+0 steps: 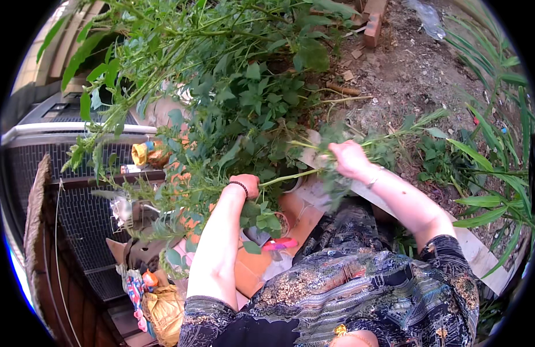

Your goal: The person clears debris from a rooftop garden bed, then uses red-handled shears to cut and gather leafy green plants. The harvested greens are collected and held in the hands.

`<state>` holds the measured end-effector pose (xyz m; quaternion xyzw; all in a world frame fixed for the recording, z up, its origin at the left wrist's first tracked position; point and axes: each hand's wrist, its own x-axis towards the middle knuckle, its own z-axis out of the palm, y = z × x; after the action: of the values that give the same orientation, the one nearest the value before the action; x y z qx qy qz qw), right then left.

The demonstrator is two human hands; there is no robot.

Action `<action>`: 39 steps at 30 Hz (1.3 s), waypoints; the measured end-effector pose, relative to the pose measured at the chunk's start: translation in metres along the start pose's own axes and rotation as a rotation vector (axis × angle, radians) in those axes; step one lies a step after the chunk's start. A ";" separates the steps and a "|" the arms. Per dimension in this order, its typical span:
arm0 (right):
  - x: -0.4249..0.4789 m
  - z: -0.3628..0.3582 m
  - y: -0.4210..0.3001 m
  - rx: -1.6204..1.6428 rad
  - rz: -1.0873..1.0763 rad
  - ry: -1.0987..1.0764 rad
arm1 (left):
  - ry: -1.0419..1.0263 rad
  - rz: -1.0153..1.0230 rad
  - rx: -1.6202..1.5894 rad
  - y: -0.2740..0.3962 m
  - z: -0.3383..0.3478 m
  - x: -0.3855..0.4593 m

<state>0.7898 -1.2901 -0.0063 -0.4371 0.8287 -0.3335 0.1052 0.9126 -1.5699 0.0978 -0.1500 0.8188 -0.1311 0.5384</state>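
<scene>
My left hand (245,184), with a dark beaded bracelet at the wrist, is closed around a long green weed stem (289,177) whose leafy top spreads to the left. To the right, my right hand (349,158) grips a bunch of leafy stems (380,139), blurred by motion, that point up and right. The stem from my left hand runs to just below my right hand. Tall leafy plants (259,95) fill the ground beyond both hands. Their bases are partly hidden by foliage.
Bare soil (393,82) with rubble and a brick (373,30) lies at upper right. A pale board (458,247) borders it. A white rail (81,127) and a wooden panel (37,243) stand left. A pink object (280,243) and a yellow bag (164,312) lie below.
</scene>
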 end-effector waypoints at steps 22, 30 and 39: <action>0.043 0.157 -0.144 0.133 0.278 0.030 | 0.810 0.367 -0.359 -0.043 0.058 0.006; -0.058 0.015 -0.024 0.017 0.595 0.877 | 0.737 0.160 -0.054 -0.038 0.083 0.037; -0.049 -0.006 -0.190 0.410 -0.047 0.929 | -0.703 1.072 -2.129 0.125 0.063 0.049</action>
<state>0.9409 -1.3231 0.1156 -0.2314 0.6954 -0.6509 -0.1981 0.9394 -1.4774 -0.0143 -0.1855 0.2872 0.8818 0.3249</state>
